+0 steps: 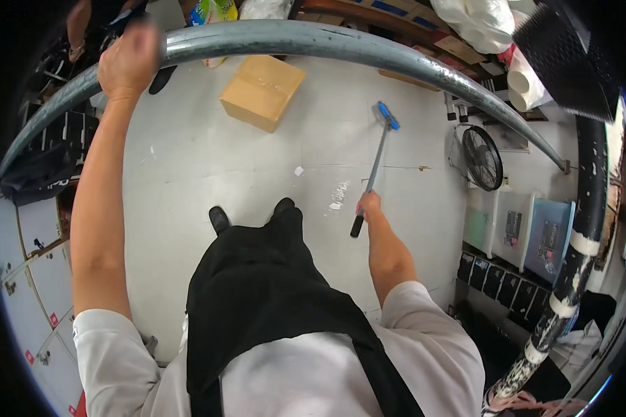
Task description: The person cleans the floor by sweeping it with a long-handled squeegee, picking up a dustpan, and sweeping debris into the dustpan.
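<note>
My right hand (369,203) grips the grey pole of a long-handled floor cleaning tool (377,156), just above its black end grip. The narrow blue head (388,115) of the tool rests on the pale floor, ahead and to the right. Left of the pole lies a patch of white crumbs (339,193), and farther left is a small white scrap (299,171). Raised at the upper left, my left hand (127,65) is closed around a thick grey metal pipe (302,39); its fingertips are blurred.
A taped cardboard box (263,91) sits on the floor ahead. White lockers (41,281) line the left side. At right are a black fan (482,158), plastic bins (516,229) and a peeling black-and-white post (563,302). Another person's arm (77,31) shows at the upper left.
</note>
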A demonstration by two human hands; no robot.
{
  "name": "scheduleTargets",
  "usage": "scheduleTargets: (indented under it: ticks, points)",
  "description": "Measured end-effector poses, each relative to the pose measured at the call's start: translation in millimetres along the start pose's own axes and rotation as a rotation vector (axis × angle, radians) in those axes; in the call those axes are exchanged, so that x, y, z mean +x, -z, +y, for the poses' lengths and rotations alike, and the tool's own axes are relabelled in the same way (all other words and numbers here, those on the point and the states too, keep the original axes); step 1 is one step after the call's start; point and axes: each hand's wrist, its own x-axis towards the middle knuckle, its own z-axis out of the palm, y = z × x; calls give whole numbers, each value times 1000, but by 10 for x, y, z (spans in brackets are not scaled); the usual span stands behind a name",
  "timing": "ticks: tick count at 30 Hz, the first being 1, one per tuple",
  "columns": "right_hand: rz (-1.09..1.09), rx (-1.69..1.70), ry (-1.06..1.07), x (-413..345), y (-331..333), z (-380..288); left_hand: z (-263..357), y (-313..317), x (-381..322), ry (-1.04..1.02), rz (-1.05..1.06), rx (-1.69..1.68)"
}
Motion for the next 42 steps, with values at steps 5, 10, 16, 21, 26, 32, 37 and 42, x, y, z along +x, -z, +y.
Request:
scheduleTargets:
  ticks: [5,10,16,21,26,32,37,42]
  points:
    - [-40,-184,-25,-1253,166,673,-50,84,-6,-85,116,19]
    - [-56,-231,-171,-2882,215,1020,-122,56,-11,-225,188,-46]
    - [-10,-2,-297,-3799,468,480,-177,40,35,-207,214,-169]
    - [84,-31,-131,-3448,505,347,-103,130,9,-191,156,-170]
    - [273,-65,37,-2317,451,259,-9,194,-5,-190,79,-98]
    - [185,10,-65,-1079,539,-94,108,257,-26,-166,26,-76]
    - [38,-302,-102,-996,533,119,131,264,-23,-180,32,-60]
    - [11,-342,-94,-1811,608,691,120,222,-17,-180,34,-51]
